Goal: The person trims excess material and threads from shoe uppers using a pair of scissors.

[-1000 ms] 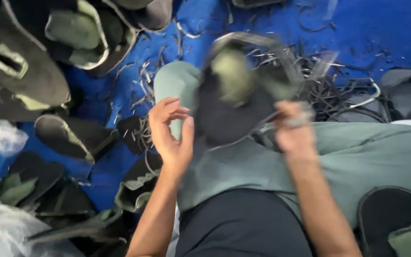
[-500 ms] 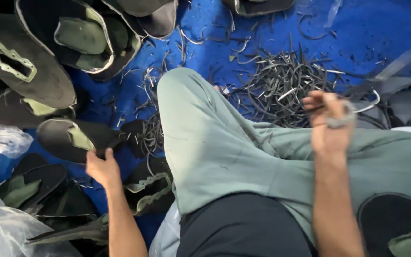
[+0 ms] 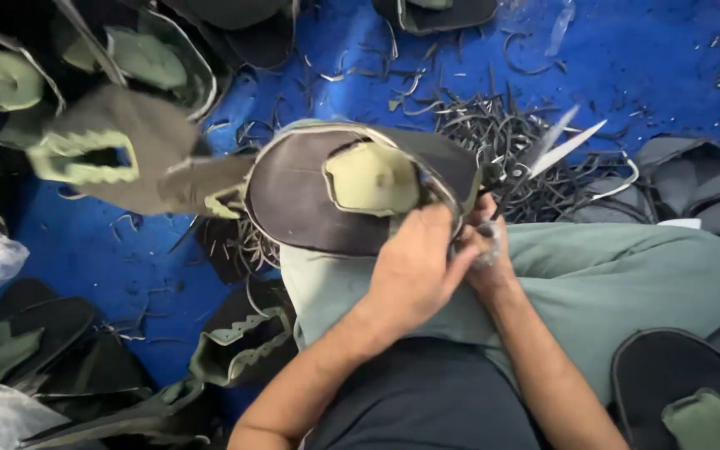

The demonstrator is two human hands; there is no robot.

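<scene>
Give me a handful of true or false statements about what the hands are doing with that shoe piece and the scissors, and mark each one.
1. The left hand grips the dark shoe upper at its near edge. True.
2. The right hand holds a hammer. False: it holds scissors with the blades open, pointing away from the person.
3. The floor covering is blue. True.
4. The shoe upper lies flat on the floor. False: it is held up above the person's knee.
5. A heap of thin dark trimmings lies on the floor beyond the knee. True.
</scene>
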